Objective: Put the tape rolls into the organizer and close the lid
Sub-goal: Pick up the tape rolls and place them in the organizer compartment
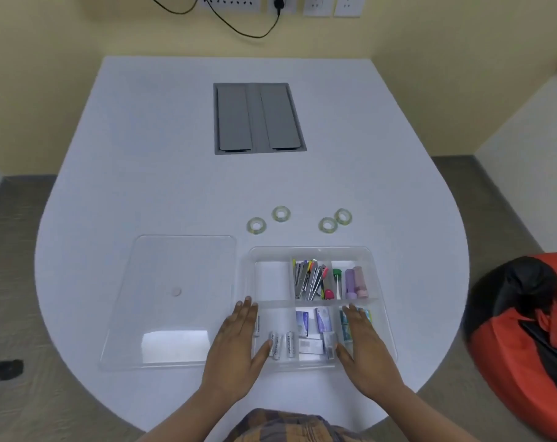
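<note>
Several clear tape rolls lie on the white table beyond the organizer: one [256, 225] and another [281, 214] to the left, and a touching pair [328, 224] [343, 216] to the right. The clear organizer [312, 251] has six compartments; its far-left one is empty. The clear lid [175, 282] lies flat to the left of it. My left hand [239, 342] is flat and open over the organizer's near-left corner. My right hand [365, 339] is flat and open over its near-right part. Neither hand holds anything.
The organizer holds staplers, glue sticks, batteries and small boxes. A grey cable hatch [258, 118] is set into the table [143, 154] further back. An orange and black bag [525, 330] sits on the floor at the right. A cable hangs from wall sockets.
</note>
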Available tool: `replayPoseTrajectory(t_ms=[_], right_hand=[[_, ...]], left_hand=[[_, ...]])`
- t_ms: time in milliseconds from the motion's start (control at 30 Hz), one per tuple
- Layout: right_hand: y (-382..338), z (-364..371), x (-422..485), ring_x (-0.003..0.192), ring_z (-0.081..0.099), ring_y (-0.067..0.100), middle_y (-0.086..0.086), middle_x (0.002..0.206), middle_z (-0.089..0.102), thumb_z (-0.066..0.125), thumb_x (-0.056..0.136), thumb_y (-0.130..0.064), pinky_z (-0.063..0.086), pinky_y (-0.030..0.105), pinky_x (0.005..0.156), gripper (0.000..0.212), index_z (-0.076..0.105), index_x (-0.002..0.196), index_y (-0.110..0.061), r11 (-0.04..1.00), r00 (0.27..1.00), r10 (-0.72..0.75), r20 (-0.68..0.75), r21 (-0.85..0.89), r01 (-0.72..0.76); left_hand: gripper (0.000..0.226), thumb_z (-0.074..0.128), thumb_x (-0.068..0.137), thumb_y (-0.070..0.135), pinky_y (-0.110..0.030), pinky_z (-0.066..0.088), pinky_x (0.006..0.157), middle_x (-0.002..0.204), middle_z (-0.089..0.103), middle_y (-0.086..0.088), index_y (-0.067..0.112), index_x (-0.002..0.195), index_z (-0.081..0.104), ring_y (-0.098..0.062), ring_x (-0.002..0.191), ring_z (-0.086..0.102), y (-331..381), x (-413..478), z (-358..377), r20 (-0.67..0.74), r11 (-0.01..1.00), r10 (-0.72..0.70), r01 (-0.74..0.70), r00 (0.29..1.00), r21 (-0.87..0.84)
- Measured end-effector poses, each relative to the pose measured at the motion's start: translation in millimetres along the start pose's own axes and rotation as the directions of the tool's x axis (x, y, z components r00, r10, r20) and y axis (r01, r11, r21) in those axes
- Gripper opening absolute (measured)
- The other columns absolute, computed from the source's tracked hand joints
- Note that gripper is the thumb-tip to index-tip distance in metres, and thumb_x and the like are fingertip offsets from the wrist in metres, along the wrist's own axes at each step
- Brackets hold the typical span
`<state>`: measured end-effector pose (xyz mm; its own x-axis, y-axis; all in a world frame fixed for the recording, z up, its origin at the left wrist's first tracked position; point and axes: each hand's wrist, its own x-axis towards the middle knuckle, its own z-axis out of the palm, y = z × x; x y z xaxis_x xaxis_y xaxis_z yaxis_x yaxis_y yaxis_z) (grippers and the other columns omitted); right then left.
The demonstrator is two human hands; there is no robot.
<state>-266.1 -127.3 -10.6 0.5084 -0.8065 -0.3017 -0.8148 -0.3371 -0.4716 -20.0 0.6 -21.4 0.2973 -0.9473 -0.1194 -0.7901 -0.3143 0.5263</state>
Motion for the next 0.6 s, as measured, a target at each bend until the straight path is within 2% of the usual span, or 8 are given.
replayPoseTrajectory(t_ms=[67,133,200,267,367,467,600], right_hand=[[7,-11,8,0.147,0.008,0.009,-0.010,0.160,0.007,0.057,0.093,-0.031,0.010,0.023,0.115,0.074,0.013,0.153,-0.025,0.997,0.997,-0.074,0.001,0.038,0.074],[17,-24,16,0.145,0.014,0.007,-0.009,0.158,0.017,0.061,0.091,-0.025,0.016,0.024,0.115,0.073,0.020,0.151,-0.026,0.990,0.995,-0.102,-0.020,0.098,0.104],[27,-38,24,0.143,0.021,0.007,-0.011,0.155,0.024,0.063,0.089,-0.022,0.026,0.029,0.115,0.070,0.027,0.149,-0.025,0.981,0.991,-0.126,-0.039,0.145,0.130],[37,-50,31,0.139,0.027,0.007,-0.015,0.150,0.026,0.065,0.088,-0.018,0.027,0.027,0.113,0.069,0.030,0.148,-0.023,0.975,0.987,-0.151,-0.054,0.158,0.158],[46,-65,41,0.129,0.032,0.003,-0.016,0.142,0.033,0.067,0.087,-0.014,0.026,0.024,0.108,0.071,0.030,0.148,-0.020,0.969,0.987,-0.155,-0.048,0.184,0.162],[46,-71,53,0.123,0.036,0.001,-0.016,0.138,0.038,0.067,0.086,-0.012,0.030,0.023,0.104,0.066,0.036,0.144,-0.020,0.966,0.983,-0.174,-0.054,0.183,0.181],[34,-76,73,0.119,0.048,0.009,-0.010,0.129,0.053,0.064,0.086,-0.013,0.035,0.024,0.099,0.046,0.053,0.130,-0.020,0.959,0.968,-0.216,-0.124,0.159,0.234]], left_hand=[[0.073,0.025,0.090,0.062,-0.026,0.005,0.118,0.157,-0.002,0.013,0.024,0.151,0.009,0.000,0.144,-0.006,4,9,-2,-0.037,0.999,-0.033,0.033,0.999,0.010],[0.073,0.025,0.090,0.061,-0.031,0.011,0.119,0.158,0.006,0.008,0.020,0.150,0.015,-0.004,0.145,0.000,8,23,-7,-0.083,0.998,-0.065,0.066,0.994,0.010],[0.072,0.031,0.091,0.057,-0.037,0.020,0.118,0.156,0.021,0.000,0.013,0.147,0.026,-0.012,0.145,0.015,10,40,-15,-0.159,0.994,-0.106,0.105,0.982,-0.010],[0.063,0.036,0.092,0.049,-0.040,0.029,0.114,0.151,0.036,-0.004,0.010,0.142,0.038,-0.017,0.141,0.029,7,52,-23,-0.261,0.986,-0.163,0.152,0.951,-0.063],[0.049,0.042,0.095,0.040,-0.028,0.028,0.111,0.145,0.046,-0.002,0.012,0.134,0.050,-0.014,0.136,0.038,-4,61,-34,-0.372,0.967,-0.253,0.231,0.893,-0.105],[0.045,0.048,0.095,0.035,-0.027,0.027,0.109,0.142,0.050,-0.006,0.010,0.133,0.051,-0.018,0.135,0.040,-17,67,-37,-0.391,0.945,-0.325,0.310,0.861,-0.104],[0.043,0.048,0.095,0.031,-0.037,0.033,0.110,0.142,0.049,-0.006,0.011,0.133,0.050,-0.021,0.134,0.041,-44,71,-34,-0.314,0.947,-0.313,0.318,0.896,-0.037]])
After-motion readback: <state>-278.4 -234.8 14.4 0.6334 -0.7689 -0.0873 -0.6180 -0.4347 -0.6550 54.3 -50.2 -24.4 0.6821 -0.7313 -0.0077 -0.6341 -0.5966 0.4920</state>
